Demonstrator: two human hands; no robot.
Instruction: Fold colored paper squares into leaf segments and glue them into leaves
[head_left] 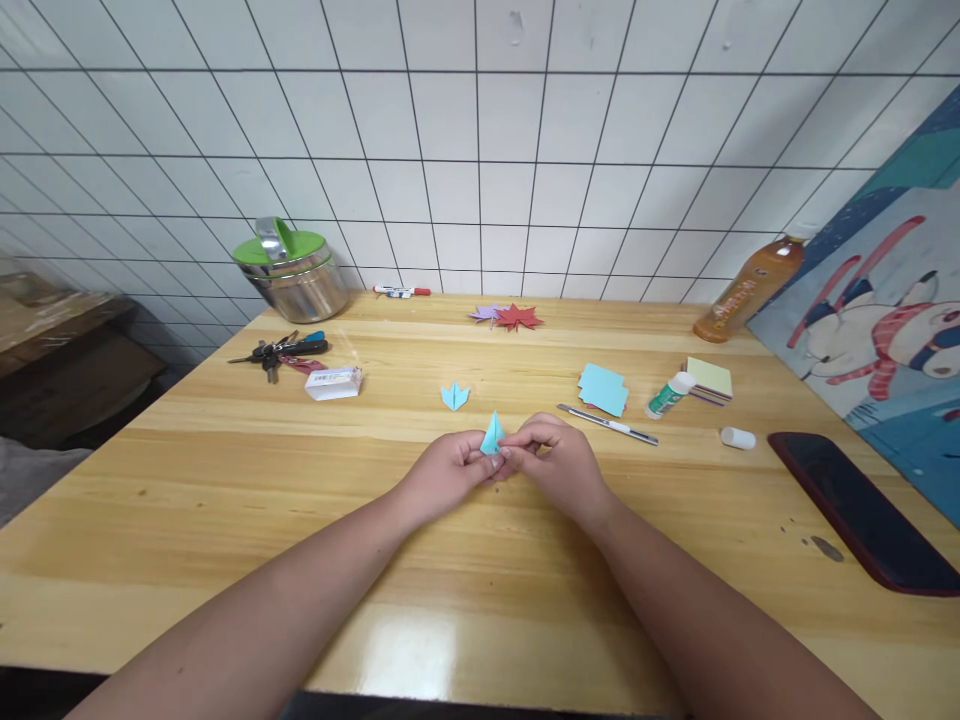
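A small folded piece of light blue paper comes to a point at its top, between my two hands. My left hand grips it from the left, thumb across its lower part. On its right edge the fingertips of my right hand pinch the paper; the other fingers curl behind. Just beyond my hands, a second folded light blue paper piece with several points lies on the table. Right of my hands rests a utility knife, and behind it lies a stack of light blue paper squares.
On the wooden table are a glue stick, its cap, a yellow-topped paper stack, a phone, a bottle, red paper leaf, purple one, marker, steel pot, keys and small box.
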